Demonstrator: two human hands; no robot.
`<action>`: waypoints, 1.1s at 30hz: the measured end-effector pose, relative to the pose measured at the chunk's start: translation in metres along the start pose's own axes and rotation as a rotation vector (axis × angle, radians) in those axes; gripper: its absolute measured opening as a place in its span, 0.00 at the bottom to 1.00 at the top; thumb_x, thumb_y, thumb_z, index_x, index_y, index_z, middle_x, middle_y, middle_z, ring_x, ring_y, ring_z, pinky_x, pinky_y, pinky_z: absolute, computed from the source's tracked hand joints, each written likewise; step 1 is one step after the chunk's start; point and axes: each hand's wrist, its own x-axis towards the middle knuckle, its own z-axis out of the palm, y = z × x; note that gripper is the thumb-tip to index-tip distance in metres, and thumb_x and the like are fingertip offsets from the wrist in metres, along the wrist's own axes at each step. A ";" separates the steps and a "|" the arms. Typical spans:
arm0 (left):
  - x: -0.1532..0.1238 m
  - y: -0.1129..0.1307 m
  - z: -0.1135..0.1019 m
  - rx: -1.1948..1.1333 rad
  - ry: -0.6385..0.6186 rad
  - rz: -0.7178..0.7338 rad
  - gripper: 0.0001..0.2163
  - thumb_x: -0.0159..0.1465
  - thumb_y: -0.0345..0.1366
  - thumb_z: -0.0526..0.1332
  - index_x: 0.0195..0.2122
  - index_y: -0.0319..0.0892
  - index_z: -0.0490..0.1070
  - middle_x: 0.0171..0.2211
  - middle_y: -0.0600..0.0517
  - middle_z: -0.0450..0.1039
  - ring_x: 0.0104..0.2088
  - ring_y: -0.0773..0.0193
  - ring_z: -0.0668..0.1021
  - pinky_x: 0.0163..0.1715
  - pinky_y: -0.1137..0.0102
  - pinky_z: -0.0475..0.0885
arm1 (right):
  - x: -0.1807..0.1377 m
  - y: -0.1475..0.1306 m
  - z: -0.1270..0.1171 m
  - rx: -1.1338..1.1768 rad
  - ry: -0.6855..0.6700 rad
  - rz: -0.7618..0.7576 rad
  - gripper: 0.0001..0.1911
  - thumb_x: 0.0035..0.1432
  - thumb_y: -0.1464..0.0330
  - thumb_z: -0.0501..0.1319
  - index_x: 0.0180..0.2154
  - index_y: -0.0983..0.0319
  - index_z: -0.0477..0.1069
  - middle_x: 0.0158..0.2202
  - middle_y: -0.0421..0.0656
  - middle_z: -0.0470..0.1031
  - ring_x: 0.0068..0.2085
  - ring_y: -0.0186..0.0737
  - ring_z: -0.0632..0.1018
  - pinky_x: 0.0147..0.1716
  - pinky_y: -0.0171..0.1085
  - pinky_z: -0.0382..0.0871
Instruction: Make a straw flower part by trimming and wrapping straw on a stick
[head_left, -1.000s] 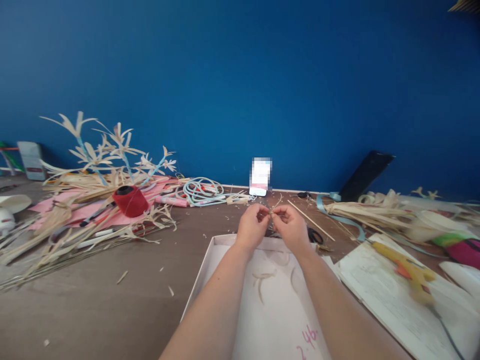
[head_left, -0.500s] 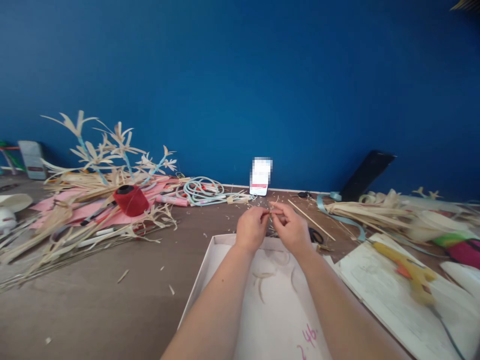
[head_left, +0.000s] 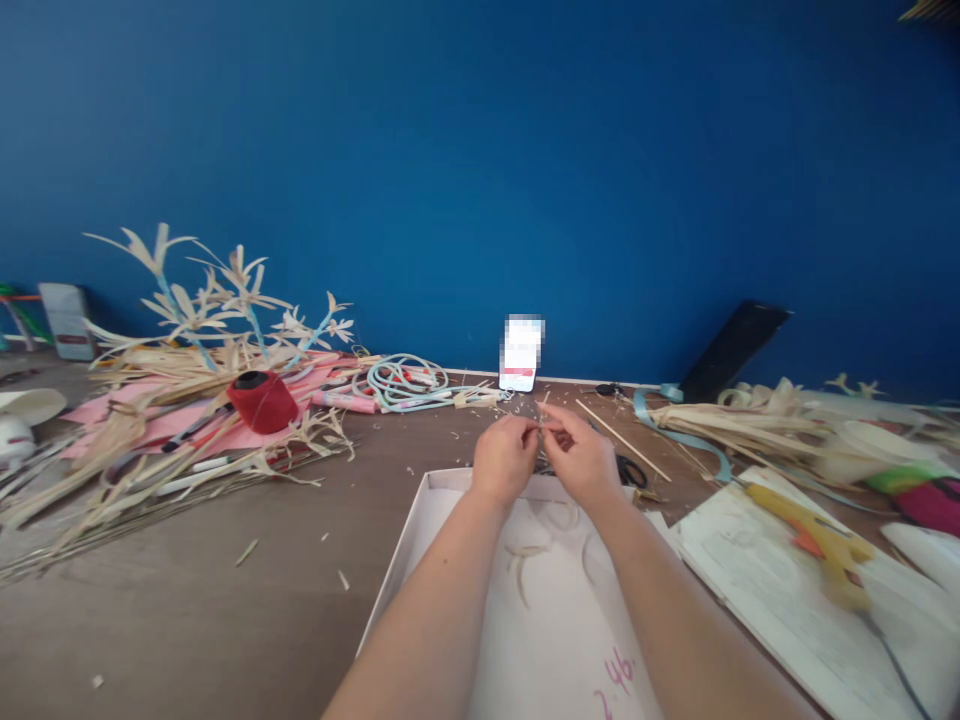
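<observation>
My left hand (head_left: 504, 458) and my right hand (head_left: 581, 455) meet fingertip to fingertip above the far end of a shallow white box lid (head_left: 409, 550). Both pinch a small pale straw piece (head_left: 541, 424), thin ends sticking up between the thumbs. Curled straw strips (head_left: 525, 560) lie inside the lid under my forearms. Black scissors (head_left: 630, 470) sit on the table just right of my right hand, partly hidden by it.
On the left lie dried straw flowers (head_left: 202, 310), a red thread spool (head_left: 261, 400) and loose straw on pink paper. A coiled light-blue cord (head_left: 405, 385) and a phone (head_left: 520, 353) stand against the blue wall. A yellow glue gun (head_left: 821, 545) rests on a white board at right.
My hands have drawn a little closer together and turned slightly on the straw piece. Nothing else on the table has moved.
</observation>
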 end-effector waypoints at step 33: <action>0.008 -0.007 0.004 -0.417 -0.023 -0.244 0.07 0.56 0.35 0.57 0.32 0.40 0.73 0.31 0.51 0.73 0.32 0.67 0.73 0.34 0.73 0.67 | 0.007 0.003 0.009 0.794 -0.160 0.540 0.15 0.42 0.66 0.66 0.34 0.64 0.71 0.26 0.42 0.73 0.24 0.32 0.73 0.18 0.29 0.68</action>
